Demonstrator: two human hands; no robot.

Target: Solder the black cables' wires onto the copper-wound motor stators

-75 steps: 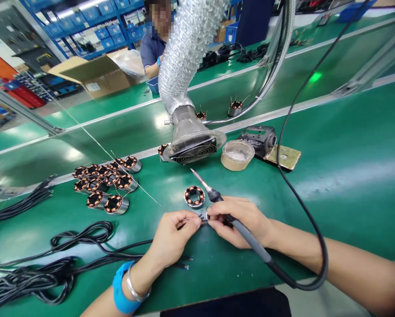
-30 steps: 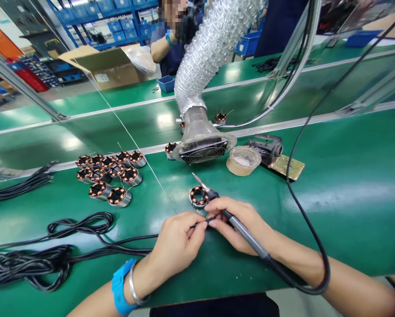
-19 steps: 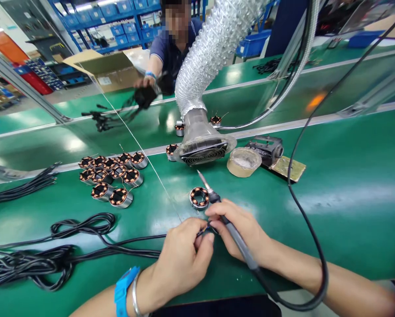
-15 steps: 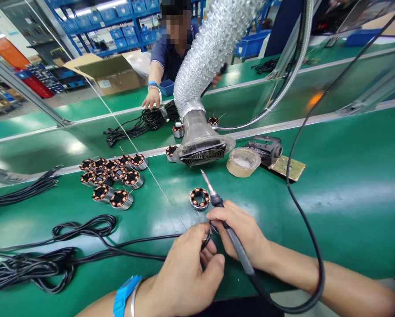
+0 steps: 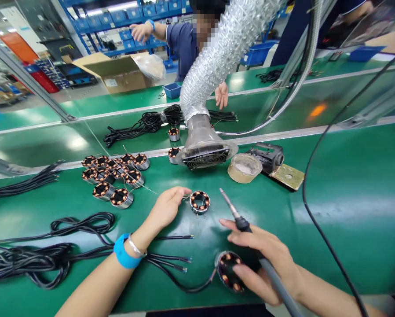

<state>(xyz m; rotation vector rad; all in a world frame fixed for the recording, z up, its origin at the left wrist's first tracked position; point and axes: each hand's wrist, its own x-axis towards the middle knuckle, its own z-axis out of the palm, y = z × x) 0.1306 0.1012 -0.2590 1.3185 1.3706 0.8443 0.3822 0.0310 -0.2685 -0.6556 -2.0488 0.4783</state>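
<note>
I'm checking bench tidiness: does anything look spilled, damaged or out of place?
Nothing looks plainly spilled or broken. Only the black cables at the left look untidy: their loops overlap loosely, unlike the grouped copper-wound cores.

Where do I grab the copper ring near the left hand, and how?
I'd come from above, fingers on opposite sides of the outer wall of the copper ring. It sits coil-side up, so that wall stands upright. Thin wires poke out toward the left hand, so I'd keep off that side.

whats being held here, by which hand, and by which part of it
The right hand holds the soldering iron by its handle. The left hand is at thin wires beside a copper-wound ring; whether it grips them cannot be told.
</note>
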